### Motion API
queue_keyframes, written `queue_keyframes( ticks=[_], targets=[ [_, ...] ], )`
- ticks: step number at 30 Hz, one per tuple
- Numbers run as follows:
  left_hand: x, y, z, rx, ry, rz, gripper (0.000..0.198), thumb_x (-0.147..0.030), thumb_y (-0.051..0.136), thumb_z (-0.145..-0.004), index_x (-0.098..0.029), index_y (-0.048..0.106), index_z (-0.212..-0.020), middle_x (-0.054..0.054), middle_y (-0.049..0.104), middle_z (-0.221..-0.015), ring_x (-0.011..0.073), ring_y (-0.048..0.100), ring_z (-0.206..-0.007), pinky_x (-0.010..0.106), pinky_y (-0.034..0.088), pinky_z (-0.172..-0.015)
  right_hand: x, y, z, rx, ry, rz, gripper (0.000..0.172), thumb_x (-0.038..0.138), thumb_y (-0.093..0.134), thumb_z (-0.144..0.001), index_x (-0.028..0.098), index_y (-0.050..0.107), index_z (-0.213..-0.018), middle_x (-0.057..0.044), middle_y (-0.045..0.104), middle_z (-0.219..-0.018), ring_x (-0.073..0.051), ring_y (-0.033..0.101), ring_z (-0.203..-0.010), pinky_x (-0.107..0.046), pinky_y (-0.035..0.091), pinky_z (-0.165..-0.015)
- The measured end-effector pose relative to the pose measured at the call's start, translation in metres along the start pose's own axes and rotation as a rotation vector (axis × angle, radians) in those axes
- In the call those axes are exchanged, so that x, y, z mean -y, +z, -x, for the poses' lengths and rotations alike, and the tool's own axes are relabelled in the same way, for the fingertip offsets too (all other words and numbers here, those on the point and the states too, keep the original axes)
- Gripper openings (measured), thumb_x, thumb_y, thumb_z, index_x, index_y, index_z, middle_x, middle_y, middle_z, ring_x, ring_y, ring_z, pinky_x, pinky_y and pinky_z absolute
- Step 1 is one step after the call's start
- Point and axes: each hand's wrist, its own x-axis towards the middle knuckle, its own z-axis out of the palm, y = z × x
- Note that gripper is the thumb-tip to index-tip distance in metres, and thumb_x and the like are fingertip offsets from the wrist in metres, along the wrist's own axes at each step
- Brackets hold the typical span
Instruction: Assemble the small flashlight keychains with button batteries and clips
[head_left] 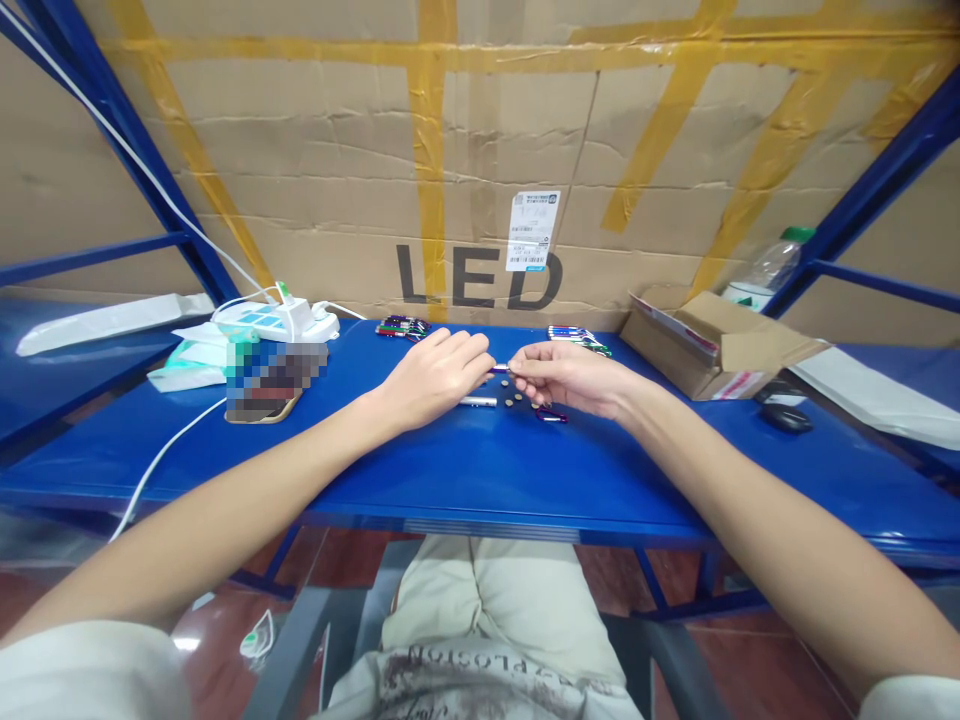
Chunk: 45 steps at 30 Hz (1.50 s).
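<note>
My left hand point(435, 375) and my right hand point(570, 378) meet over the blue table point(465, 470). Both pinch a small purple tube-shaped piece point(500, 368) between their fingertips. Just below them on the table lie a short silver tube point(478, 402), several small round button cells point(514, 392) and a purple clip piece point(551, 415). A pile of coloured small pen-like lights point(401, 327) lies behind my left hand, and another pile point(577, 338) lies behind my right hand.
An open cardboard box point(720, 345) stands at the right, with a black mouse point(786, 417) beside it. A white power strip point(274, 318), a blurred phone-like item point(270, 385) and white bags lie at the left. A taped cardboard wall point(480, 150) closes the back.
</note>
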Motion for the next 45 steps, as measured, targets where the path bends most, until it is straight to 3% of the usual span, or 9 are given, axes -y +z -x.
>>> queue_keyframes(
  ticks=[5, 9, 18, 24, 32, 35, 38, 45],
  targets=[
    [0.001, 0.002, 0.0, 0.031, -0.031, -0.006, 0.035, -0.033, 0.043, -0.118, -0.016, 0.071, -0.105, 0.011, 0.07, -0.099, 0.0238, 0.061, -0.088, 0.039, 0.037, -0.075, -0.006, 0.001, -0.005, -0.065, -0.128, 0.048, 0.052, 0.055, 0.102, -0.068, 0.018, 0.068, -0.084, 0.0, 0.07, -0.077, -0.011, 0.062, -0.068, -0.026, 0.054, -0.064],
    [0.001, 0.005, 0.002, 0.056, -0.102, 0.061, 0.036, -0.035, 0.043, -0.118, -0.015, 0.072, -0.111, 0.011, 0.07, -0.1, 0.0238, 0.063, -0.091, 0.036, 0.04, -0.077, -0.009, 0.001, -0.01, -0.133, -0.331, 0.242, 0.049, 0.062, 0.091, -0.08, 0.021, 0.066, -0.087, -0.002, 0.073, -0.078, -0.015, 0.067, -0.069, -0.031, 0.058, -0.068],
    [0.008, 0.009, 0.007, 0.124, -0.135, 0.131, 0.04, -0.04, 0.042, -0.118, -0.015, 0.073, -0.122, 0.011, 0.072, -0.107, 0.0228, 0.067, -0.094, 0.034, 0.044, -0.079, -0.009, -0.004, -0.005, -0.112, -0.434, 0.682, 0.026, 0.049, 0.067, -0.101, 0.024, 0.066, -0.096, -0.002, 0.074, -0.088, -0.021, 0.071, -0.074, -0.037, 0.059, -0.073],
    [0.007, 0.006, 0.006, 0.128, -0.109, 0.174, 0.041, -0.038, 0.039, -0.119, -0.015, 0.073, -0.12, 0.011, 0.071, -0.11, 0.0201, 0.068, -0.089, 0.032, 0.047, -0.079, -0.007, -0.005, -0.001, -0.08, -0.476, 0.781, 0.027, 0.05, 0.065, -0.102, 0.024, 0.07, -0.097, -0.002, 0.073, -0.087, -0.021, 0.067, -0.074, -0.034, 0.053, -0.073],
    [0.007, 0.002, 0.008, 0.16, -0.166, 0.38, 0.04, -0.038, 0.04, -0.119, -0.015, 0.072, -0.123, 0.011, 0.07, -0.114, 0.0203, 0.07, -0.093, 0.03, 0.053, -0.079, -0.007, -0.013, 0.0, -0.086, -0.688, 1.032, 0.022, 0.044, 0.062, -0.105, 0.028, 0.078, -0.105, -0.007, 0.077, -0.101, -0.026, 0.066, -0.092, -0.036, 0.047, -0.087],
    [0.006, 0.003, 0.007, 0.147, -0.156, 0.359, 0.039, -0.04, 0.042, -0.118, -0.014, 0.071, -0.122, 0.011, 0.07, -0.114, 0.0211, 0.07, -0.095, 0.031, 0.053, -0.08, -0.006, -0.01, 0.002, -0.079, -0.619, 0.962, 0.021, 0.043, 0.063, -0.104, 0.026, 0.076, -0.102, -0.004, 0.076, -0.092, -0.023, 0.065, -0.082, -0.035, 0.048, -0.081],
    [0.005, 0.004, 0.007, 0.118, -0.115, 0.275, 0.039, -0.04, 0.041, -0.118, -0.015, 0.071, -0.117, 0.01, 0.07, -0.109, 0.0199, 0.067, -0.087, 0.032, 0.05, -0.077, -0.004, -0.006, 0.003, -0.039, -0.424, 0.744, 0.023, 0.046, 0.068, -0.1, 0.024, 0.072, -0.094, 0.0, 0.074, -0.08, -0.019, 0.063, -0.069, -0.032, 0.051, -0.067],
    [0.001, -0.001, 0.005, 0.002, -0.013, 0.078, 0.038, -0.034, 0.039, -0.119, -0.019, 0.07, -0.103, 0.008, 0.069, -0.097, 0.0177, 0.058, -0.072, 0.035, 0.042, -0.071, 0.003, 0.001, 0.004, 0.053, -0.141, 0.261, 0.029, 0.043, 0.087, -0.082, 0.018, 0.071, -0.082, -0.003, 0.075, -0.076, -0.012, 0.061, -0.062, -0.025, 0.049, -0.058]
  ],
)
